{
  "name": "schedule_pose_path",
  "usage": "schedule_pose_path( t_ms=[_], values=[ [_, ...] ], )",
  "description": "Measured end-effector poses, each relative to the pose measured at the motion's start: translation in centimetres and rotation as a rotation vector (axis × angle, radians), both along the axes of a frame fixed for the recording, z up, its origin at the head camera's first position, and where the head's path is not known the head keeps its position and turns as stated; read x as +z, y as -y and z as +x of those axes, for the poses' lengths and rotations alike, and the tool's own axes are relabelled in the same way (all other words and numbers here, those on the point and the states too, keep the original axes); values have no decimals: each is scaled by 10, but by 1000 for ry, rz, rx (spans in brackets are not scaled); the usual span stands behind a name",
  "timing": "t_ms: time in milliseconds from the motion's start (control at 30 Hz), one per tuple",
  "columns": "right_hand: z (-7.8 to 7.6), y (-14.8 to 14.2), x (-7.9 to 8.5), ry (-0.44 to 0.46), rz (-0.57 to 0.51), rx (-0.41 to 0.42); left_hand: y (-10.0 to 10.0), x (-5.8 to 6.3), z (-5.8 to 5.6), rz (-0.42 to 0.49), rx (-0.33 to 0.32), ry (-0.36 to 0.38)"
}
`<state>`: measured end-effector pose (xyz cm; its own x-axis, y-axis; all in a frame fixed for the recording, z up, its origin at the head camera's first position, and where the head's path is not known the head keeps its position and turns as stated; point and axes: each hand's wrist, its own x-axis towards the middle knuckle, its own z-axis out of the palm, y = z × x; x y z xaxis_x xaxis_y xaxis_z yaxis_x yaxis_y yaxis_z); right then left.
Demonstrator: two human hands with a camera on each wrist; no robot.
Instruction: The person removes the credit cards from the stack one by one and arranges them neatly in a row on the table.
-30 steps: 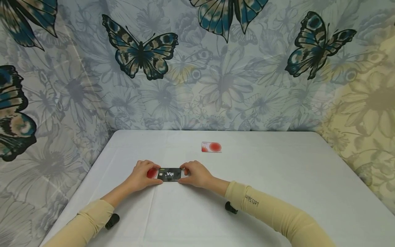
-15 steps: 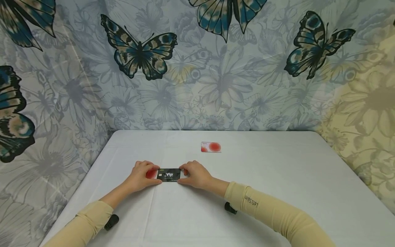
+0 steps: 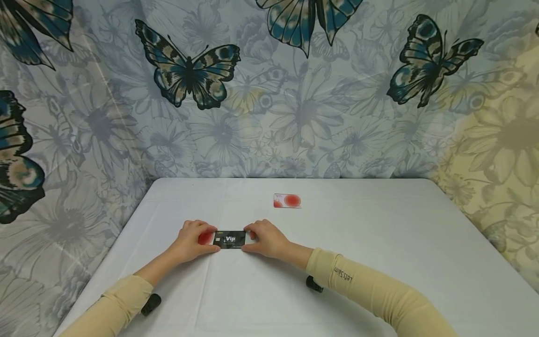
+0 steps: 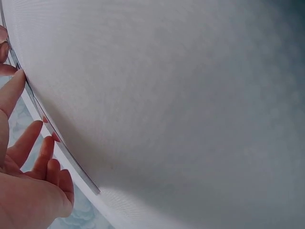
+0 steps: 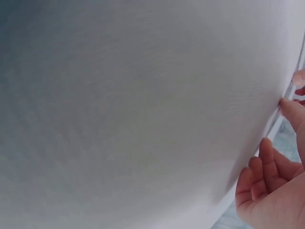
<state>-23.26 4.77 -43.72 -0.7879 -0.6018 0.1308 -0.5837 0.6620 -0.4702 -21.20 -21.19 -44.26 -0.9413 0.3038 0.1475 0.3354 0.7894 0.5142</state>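
A black card marked "Vip" (image 3: 229, 239) lies between my two hands on the white table. My left hand (image 3: 194, 239) pinches its left end, thumb at the near corner and fingertips at the far one. At the right end, my right hand (image 3: 268, 238) holds it the same way. Something red and white, seemingly a second card (image 3: 205, 238), shows in the gap of my left hand, partly hidden by the fingers and the black card. In the wrist views, the left hand (image 4: 33, 191) and right hand (image 5: 274, 191) appear low at the table surface.
Farther back on the white table (image 3: 358, 224) lies another red-and-white card (image 3: 287, 201). Behind the table hangs a butterfly-patterned cloth (image 3: 294, 117). A dark device sits under each sleeve (image 3: 126, 295).
The black card has shifted very slightly toward me and left, with the hands keeping the same hold. The far card stays in place.
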Motion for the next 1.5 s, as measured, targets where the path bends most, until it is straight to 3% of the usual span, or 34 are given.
schedule_pose_path(
  t_ms=[233,467,700,1200,1500],
  values=[
    [2,-6,1,5,-37,16,-6,0,4,48,-31,-33],
    [8,-18,1,3,-105,26,-23,4,14,92,-27,14],
    [12,-33,1,59,-143,-17,-37,4,17,180,-70,14],
    [23,-70,0,183,-278,-99,-68,5,26,352,-113,161],
    [31,-87,1,259,-338,-170,-89,11,29,368,-144,221]
  ],
)
